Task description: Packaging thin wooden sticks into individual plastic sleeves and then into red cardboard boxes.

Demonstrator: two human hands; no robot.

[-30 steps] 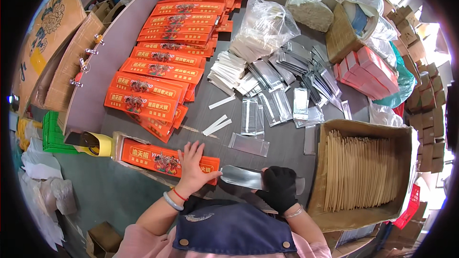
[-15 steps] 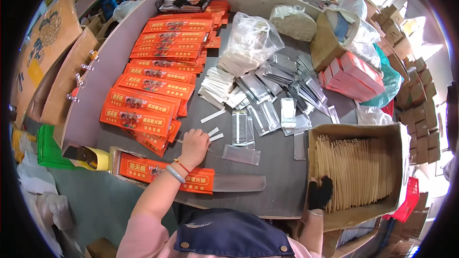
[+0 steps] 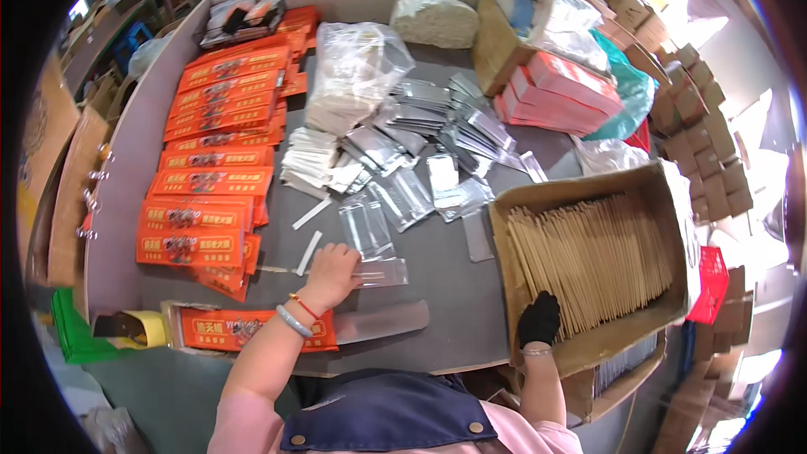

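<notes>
My left hand [image 3: 329, 276] is closed around thin wooden chopsticks [image 3: 274, 269], whose ends stick out on both sides of it. Their right-hand ends lie over a flat clear sachet [image 3: 392, 272]. Beside that hand lies a white paper strip [image 3: 309, 254]. Below my wrist, a red printed sleeve [image 3: 220, 329] rests in a shallow cardboard holder, with a clear plastic strip [image 3: 382, 324] reaching out to its right. My right hand [image 3: 539, 319], in a black fingerless glove, is curled at the near left side of a carton [image 3: 498, 240] full of wooden chopsticks [image 3: 601, 269]; its fingertips are partly hidden.
Overlapping red sleeves [image 3: 202, 176] run along the left side. White paper packets [image 3: 309, 160], clear sachets [image 3: 403, 197] and a plastic bag [image 3: 357, 76] fill the middle. Pink-red packs [image 3: 559, 92] stand behind the carton. A low grey wall [image 3: 126, 134] borders the table.
The whole view has shifted. My left hand has moved nearer to the clear sachet, and stick ends now show over it. One loose paper strip beside that hand no longer shows. My right hand stays at the carton.
</notes>
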